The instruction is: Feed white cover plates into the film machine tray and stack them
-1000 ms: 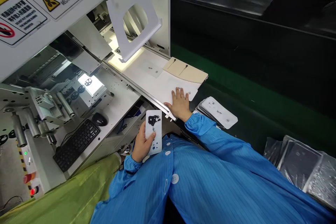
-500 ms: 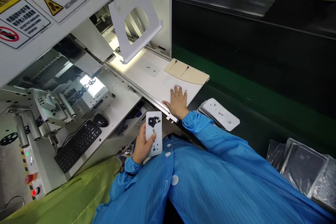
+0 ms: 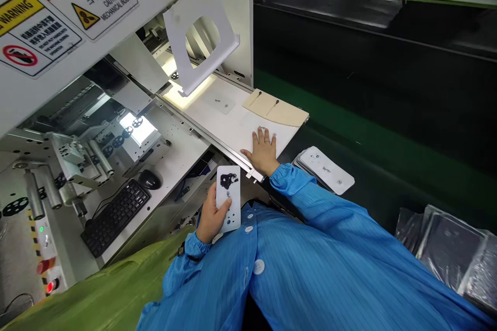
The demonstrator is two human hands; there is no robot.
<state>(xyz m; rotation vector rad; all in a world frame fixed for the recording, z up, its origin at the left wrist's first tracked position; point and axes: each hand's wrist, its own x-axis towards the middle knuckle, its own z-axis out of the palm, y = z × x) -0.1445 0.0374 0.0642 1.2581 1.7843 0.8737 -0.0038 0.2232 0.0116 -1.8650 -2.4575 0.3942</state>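
Note:
My left hand (image 3: 212, 215) is wrapped round a white phone-sized panel (image 3: 232, 213) in front of my body. A black patch, small dark holes and faint print mark the panel's face. On the white conveyor surface (image 3: 236, 124) of the machine, my right hand (image 3: 264, 154) lies flat with its fingers spread. Its fingertips rest by the small dark marks of a pale panel (image 3: 274, 135), which is partly hidden under the hand. Farther up the same surface lies another pale panel (image 3: 218, 102), near the lit opening.
A cream guide plate (image 3: 279, 108) borders the conveyor. A stack of white panels (image 3: 327, 169) sits on the dark bench at right, with clear plastic-wrapped trays (image 3: 450, 248) nearer me. A white cut-out plate (image 3: 205, 72) hangs over the conveyor. Left are a keyboard (image 3: 114, 217) and mouse (image 3: 149, 179).
The camera view has tilted slightly. Both hands keep their places, the left with its panel, the right flat on the conveyor.

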